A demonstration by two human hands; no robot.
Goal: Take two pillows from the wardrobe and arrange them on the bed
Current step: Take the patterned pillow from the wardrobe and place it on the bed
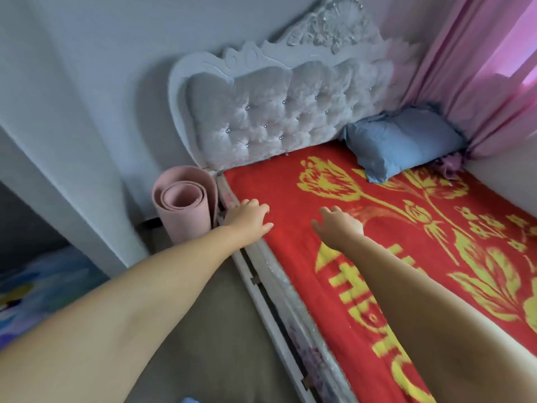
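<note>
A blue pillow [402, 142] lies at the far right corner of the bed, against the tufted grey headboard [273, 112] and the pink curtain. The bed [293, 181] is covered with a red blanket with yellow flowers. My left hand [247, 219] rests palm down on the near left edge of the blanket, fingers spread and holding nothing. My right hand [338, 226] lies flat on the blanket a little to the right, also with nothing in it. No second pillow and no wardrobe are in view.
A rolled pink mat [183, 207] stands on the floor beside the bed's head corner. A pink curtain [479, 68] hangs at the right. The white bed rail [270, 298] runs along the floor. Colourful fabric [37, 286] lies at the far left.
</note>
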